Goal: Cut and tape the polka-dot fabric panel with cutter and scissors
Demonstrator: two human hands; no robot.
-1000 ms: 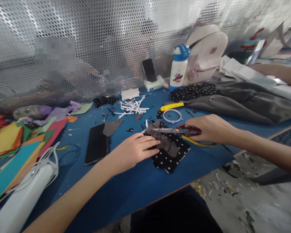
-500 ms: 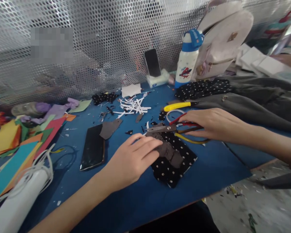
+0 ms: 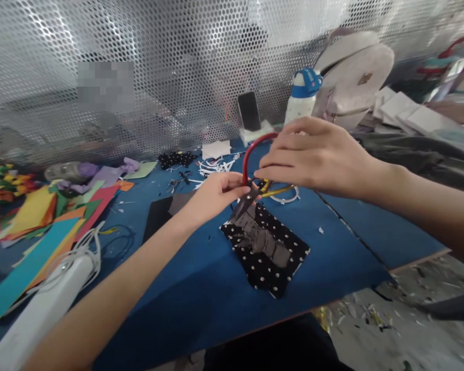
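A pair of scissors with one red and one yellow handle is tilted, its dark blades pointing down to the left over the cloth. My right hand is closed about the handles, its fingers partly covering them. Around the pivot, my left hand pinches the scissors between thumb and fingers. Beneath the blades lies a black cloth piece with white dots, flat on the table. A crinkled dark grey strip lies across this cloth. Whether the blades touch it I cannot tell.
On the blue table lie coloured papers, a white power strip with a cable, a dark phone and white paper strips. Behind stand a propped phone, a bottle and a pale backpack.
The scissors have swung from lying nearly level to tilted, handles raised. My left hand has left the grey strip for the scissors' pivot. My right hand has moved up and left.
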